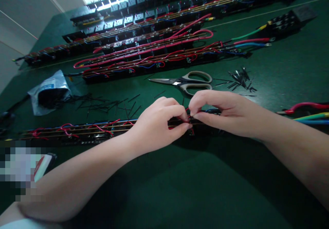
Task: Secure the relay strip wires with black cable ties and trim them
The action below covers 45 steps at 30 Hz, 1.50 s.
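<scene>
A long black strip of wired sockets (pixel 97 133) lies across the table before me, with red and blue wires and bare brass-coloured rods along its top. Thumb and index of my left hand (pixel 156 124) are pinched together over its wiring. My right hand (pixel 223 112) meets it from the right, its fingertips also pinched at the same spot. Between them is a thin black cable tie (pixel 183 101), mostly hidden by my fingers. Just beyond my hands lie grey-handled scissors (pixel 180 82), with loose black cable ties (pixel 108 104) scattered to their left.
A plastic bag (pixel 60 80) of cable ties lies open at left. Short black offcuts (pixel 241 80) are heaped right of the scissors. Several more wired strips (pixel 154 59) fill the back of the green table (pixel 195 184). Thick coloured leads (pixel 308 107) extend at right.
</scene>
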Available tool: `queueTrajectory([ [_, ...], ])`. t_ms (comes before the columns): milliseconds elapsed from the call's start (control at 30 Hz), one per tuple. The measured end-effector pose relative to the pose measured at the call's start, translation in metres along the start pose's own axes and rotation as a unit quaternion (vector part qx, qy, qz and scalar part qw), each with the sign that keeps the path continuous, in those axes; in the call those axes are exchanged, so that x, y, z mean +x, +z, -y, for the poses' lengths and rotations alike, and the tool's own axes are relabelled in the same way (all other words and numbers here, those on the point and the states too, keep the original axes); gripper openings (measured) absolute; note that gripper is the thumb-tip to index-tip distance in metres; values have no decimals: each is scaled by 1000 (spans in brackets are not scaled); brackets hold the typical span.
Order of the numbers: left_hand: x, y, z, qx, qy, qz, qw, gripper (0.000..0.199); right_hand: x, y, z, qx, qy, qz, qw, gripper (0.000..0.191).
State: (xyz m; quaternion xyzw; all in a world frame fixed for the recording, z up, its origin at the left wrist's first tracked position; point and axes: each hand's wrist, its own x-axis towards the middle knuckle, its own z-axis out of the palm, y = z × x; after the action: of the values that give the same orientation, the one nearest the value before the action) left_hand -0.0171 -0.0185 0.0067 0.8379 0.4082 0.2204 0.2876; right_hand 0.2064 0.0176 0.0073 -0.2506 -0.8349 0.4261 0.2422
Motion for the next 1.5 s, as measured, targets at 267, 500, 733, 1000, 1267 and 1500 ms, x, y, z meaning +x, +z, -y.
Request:
queueTrajectory([
  [267,-3,3,1,31,29,-8,999,5,-1,0,0,-14,-7,-26,1000,9],
  [500,-6,6,0,80,77,-40,993,7,-1,-1,0,-6,-7,-18,1000,7],
  [733,-11,8,1,135,142,-60,979,15,-2,2,0,-21,-30,-8,999,12],
  [1000,-18,11,-10,264,235,-111,929,25,2,10,3,-119,-53,24,991,15],
  [1267,-20,9,-13,308,323,-105,888,28,1,13,0,-145,-62,19,987,10],
  [1500,-26,14,-30,355,273,-108,888,22,0,12,1,-149,-67,27,986,10],
])
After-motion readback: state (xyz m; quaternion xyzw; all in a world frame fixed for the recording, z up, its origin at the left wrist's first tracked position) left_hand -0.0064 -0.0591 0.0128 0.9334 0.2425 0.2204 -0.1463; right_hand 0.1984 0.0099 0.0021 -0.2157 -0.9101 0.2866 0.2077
